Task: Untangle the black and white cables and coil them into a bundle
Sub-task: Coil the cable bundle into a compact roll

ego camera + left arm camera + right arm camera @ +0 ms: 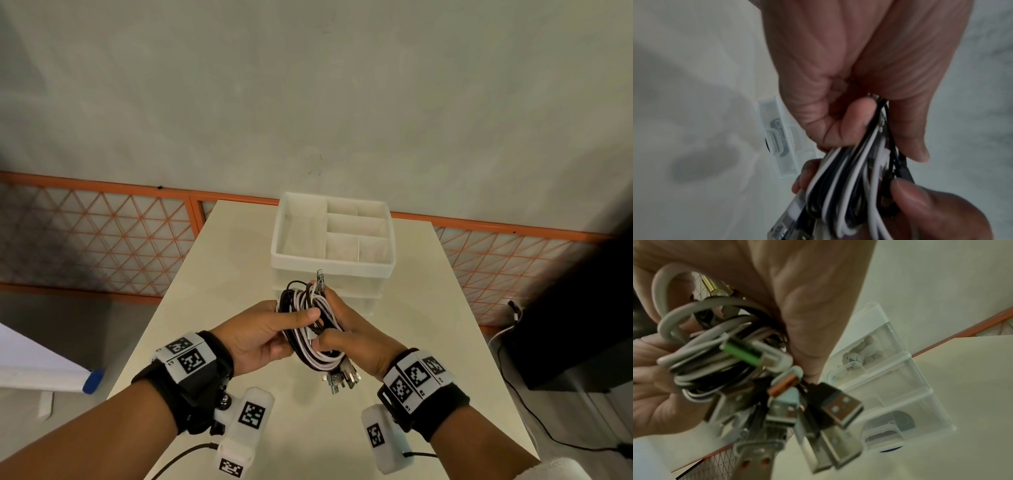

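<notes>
- Already looped together, the black and white cables (313, 329) sit in both hands above the table (205, 274), just in front of the white drawer box (376, 269).
- Left hand (263, 334): thumb and curled fingers pinch the loops' middle.
- Right hand (356, 337): fingers wrapped round the loops' other side.
- Plugs (838, 407) dangle loose from the bundle's near end.
- Likely light, soft and springy; loops may slip apart, so grip across all strands at mid-coil, not by the plugs.

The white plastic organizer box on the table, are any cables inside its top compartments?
No, the white plastic organizer box shows bare compartments.
</notes>
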A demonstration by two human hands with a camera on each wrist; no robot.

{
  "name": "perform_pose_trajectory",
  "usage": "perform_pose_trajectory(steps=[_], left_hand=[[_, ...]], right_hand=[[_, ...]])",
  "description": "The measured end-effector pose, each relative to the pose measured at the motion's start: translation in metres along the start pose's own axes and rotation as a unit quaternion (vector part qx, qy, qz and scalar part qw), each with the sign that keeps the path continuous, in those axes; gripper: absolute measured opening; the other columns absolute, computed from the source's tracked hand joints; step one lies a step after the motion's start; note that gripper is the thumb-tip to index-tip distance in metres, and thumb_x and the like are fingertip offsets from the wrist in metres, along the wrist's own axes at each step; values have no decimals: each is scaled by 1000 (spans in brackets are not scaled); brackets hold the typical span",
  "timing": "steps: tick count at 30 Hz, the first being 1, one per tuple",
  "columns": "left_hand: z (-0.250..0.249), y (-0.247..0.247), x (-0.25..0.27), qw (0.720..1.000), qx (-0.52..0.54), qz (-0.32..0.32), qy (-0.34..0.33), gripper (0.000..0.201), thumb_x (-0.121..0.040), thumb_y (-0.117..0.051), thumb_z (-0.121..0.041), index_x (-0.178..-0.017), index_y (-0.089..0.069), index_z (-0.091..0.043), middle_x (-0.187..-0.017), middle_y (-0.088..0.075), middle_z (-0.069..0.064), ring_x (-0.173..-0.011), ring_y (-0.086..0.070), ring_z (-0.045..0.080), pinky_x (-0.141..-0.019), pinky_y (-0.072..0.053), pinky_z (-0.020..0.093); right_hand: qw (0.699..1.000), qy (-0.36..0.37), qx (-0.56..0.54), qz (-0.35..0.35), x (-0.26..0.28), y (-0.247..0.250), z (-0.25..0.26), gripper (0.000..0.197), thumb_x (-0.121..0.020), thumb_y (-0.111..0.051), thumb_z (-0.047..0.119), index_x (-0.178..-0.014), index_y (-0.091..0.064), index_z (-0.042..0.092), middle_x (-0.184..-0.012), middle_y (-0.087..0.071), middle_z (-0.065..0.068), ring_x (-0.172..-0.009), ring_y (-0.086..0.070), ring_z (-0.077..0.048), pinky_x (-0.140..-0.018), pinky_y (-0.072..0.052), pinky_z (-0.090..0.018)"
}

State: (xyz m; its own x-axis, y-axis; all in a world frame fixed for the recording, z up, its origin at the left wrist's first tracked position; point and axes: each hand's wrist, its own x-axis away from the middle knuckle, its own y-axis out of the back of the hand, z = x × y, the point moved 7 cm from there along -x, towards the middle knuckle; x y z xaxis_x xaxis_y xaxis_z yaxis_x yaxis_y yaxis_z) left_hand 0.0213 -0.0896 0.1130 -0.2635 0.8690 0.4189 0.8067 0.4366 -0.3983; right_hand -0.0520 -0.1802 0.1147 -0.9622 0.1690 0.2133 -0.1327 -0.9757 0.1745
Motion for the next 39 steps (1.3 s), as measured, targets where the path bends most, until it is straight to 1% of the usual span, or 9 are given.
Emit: perform_pose_trajectory(steps=[8,12,18,24,28,31,34,37,39], left_hand=[[7,8,-8,997,-36,-71,-13,18,-86,-71,-19,-95,-71,-3,-79,-64,13,-54,-49,14,-36,-27,19],[8,10,-8,991,-61,-116,-25,8,-85,-64,-9,-88,-71,-5,-76,-61,13,-54,-49,15,-39,-23,22],[5,9,-9,986,-97,-133,-26,8,-81,-63,-4,-81,-71,-7,-81,-66,15,-48,-46,13,-38,-23,21],[11,14,-12,988,-57,-143,0,8,-82,-64,-6,-86,-71,-4,-79,-68,11,-48,-50,12,-35,-23,20],[16,10,-9,997,4,-69,28,15,-84,-70,-8,-98,-71,-6,-83,-67,10,-62,-58,13,-48,-34,21],[12,3,-3,1000,12,2,16,23,-77,-70,2,-98,-70,-6,-86,-69,9,-66,-64,13,-49,-46,19],[10,6,-3,1000,-20,-13,-6,24,-80,-72,5,-103,-70,-2,-89,-69,12,-64,-62,13,-48,-45,19],[7,5,-5,998,-54,-25,-29,31,-83,-72,-2,-112,-67,5,-93,-69,15,-65,-59,14,-46,-43,19],[5,4,-4,997,-57,-21,-37,40,-81,-75,-9,-116,-64,6,-95,-69,14,-67,-59,15,-46,-41,19]], right_hand=[[1000,2,-2,-15,-2,0,-3,78,-81,-65,22,-150,-32,36,-131,-66,3,-125,-60,-15,-111,-45,-45],[1000,8,-10,-23,-3,0,-7,86,-74,-64,20,-152,-30,33,-120,-68,-2,-114,-64,-21,-101,-51,-43],[999,28,17,3,0,-4,-5,112,-75,-84,-4,-155,-16,35,-133,-62,2,-123,-63,-11,-96,-54,-29],[997,4,55,-50,-6,-1,-12,89,-80,-69,22,-131,-19,75,-123,-68,9,-116,-63,-6,-105,-50,-37],[999,-17,8,-35,-6,-1,-16,85,-75,-54,35,-149,-21,58,-133,-64,13,-125,-58,-6,-113,-44,-42],[1000,-2,1,-31,-6,1,-13,83,-77,-51,28,-154,-24,47,-132,-65,10,-123,-60,-9,-111,-45,-43],[999,8,-22,-34,-8,3,-12,83,-76,-50,21,-155,-29,38,-129,-67,1,-120,-62,-16,-108,-47,-42],[998,7,-30,-48,-9,5,-12,80,-76,-49,17,-152,-34,37,-122,-69,2,-114,-64,-15,-100,-49,-38],[998,4,-28,-52,-8,7,-12,77,-79,-46,14,-151,-35,38,-113,-71,6,-100,-67,-9,-83,-53,-24]])
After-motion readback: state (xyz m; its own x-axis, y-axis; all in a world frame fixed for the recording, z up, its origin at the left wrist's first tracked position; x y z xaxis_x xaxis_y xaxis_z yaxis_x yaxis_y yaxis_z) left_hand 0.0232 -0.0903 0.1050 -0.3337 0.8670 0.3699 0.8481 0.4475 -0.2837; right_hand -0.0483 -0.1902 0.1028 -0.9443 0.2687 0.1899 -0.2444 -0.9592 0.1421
